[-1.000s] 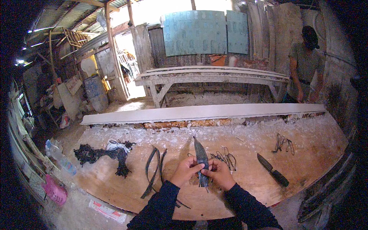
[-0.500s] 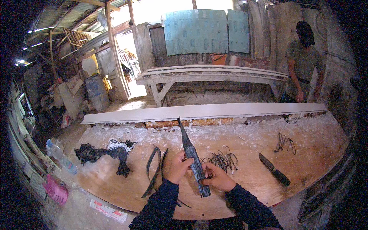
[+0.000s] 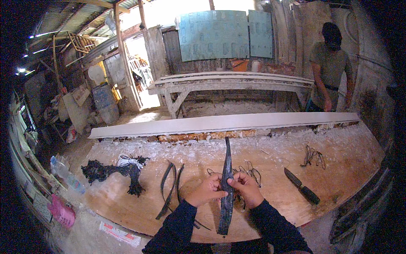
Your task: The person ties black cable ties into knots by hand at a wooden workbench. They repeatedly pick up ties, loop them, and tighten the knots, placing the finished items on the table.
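Both my hands grip a long black tapered strip (image 3: 226,209) above the wooden table (image 3: 270,216). It stands nearly upright in view, with its narrow end toward the far side and its wider end near me. My left hand (image 3: 208,190) pinches its left edge, and my right hand (image 3: 246,189) presses its thumb on the strip's middle. Behind my hands lies a tangle of thin dark cord (image 3: 254,172), partly hidden. Several curved black strips (image 3: 166,199) rest left of my left hand. To the right of my right hand lies a knife (image 3: 302,186) with a black handle.
A long white board-like piece (image 3: 220,124) spans the table's far side, with white scraps before it. Dark cord bundles (image 3: 101,170) and white cord (image 3: 131,161) lie left; a smaller cord bundle (image 3: 313,157) lies right. Beyond are a white bench (image 3: 237,80) and a person (image 3: 332,67).
The strip has swung from a leftward slant to nearly straight and come nearer to me. My left hand has shifted slightly right; my right hand has moved up along the strip.
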The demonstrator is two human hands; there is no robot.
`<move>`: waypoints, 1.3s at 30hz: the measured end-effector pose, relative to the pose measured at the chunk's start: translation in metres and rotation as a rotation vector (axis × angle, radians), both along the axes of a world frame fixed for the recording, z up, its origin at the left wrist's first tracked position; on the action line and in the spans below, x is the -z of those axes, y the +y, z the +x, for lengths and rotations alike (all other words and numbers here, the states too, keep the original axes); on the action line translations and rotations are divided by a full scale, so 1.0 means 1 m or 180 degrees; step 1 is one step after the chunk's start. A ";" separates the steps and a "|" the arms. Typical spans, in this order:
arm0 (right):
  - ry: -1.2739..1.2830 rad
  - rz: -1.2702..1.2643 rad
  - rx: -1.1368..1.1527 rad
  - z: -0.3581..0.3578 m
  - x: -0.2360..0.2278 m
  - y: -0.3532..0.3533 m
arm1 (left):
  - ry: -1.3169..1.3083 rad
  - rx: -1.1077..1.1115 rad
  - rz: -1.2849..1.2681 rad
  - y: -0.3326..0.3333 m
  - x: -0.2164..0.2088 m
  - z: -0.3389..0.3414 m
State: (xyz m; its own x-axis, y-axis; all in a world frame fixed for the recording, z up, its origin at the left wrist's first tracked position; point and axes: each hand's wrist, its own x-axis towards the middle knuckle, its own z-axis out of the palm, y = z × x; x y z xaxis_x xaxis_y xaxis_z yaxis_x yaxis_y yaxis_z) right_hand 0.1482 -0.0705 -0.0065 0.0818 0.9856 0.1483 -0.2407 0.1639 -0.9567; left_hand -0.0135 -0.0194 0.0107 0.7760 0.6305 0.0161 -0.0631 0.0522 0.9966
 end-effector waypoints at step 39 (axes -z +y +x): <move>-0.0407 0.0238 0.0575 -0.002 -0.015 -0.006 | 0.0689 -0.0510 0.0803 0.001 0.000 0.000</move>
